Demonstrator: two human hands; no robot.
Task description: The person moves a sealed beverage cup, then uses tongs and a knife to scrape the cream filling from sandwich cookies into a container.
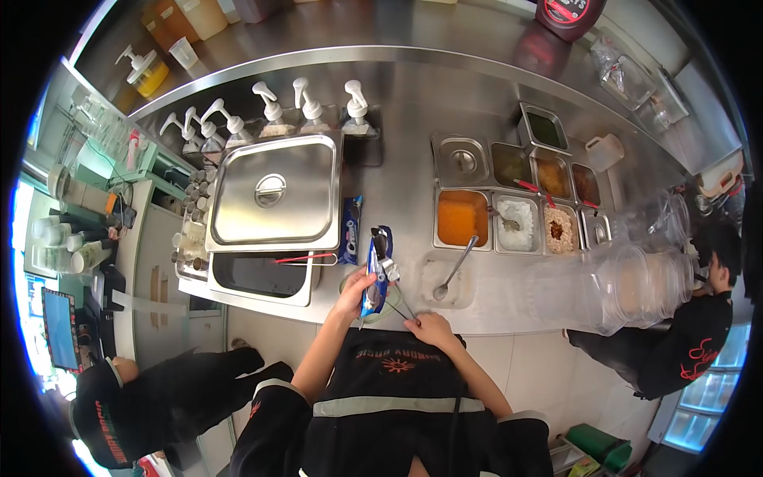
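Note:
My left hand (355,296) is closed around a blue cookie packet (375,274), torn at its upper end, with silvery wrapper showing. Low at the counter's front edge, my right hand (430,327) grips a thin metal utensil (403,308); its far end is hard to make out. Partly behind the packet and my left hand is a round, clear greenish container (393,301). A second blue cookie packet (350,230) lies against the lidded steel pan. To the right, a metal spoon (455,270) rests in a shallow translucent tray (466,295).
Steel pans of toppings (462,219) stand right of centre, beside stacked clear plastic containers (604,286). A large lidded pan (274,191) and white pump bottles (310,107) occupy the left. One person (175,401) is at left, another (675,342) at right.

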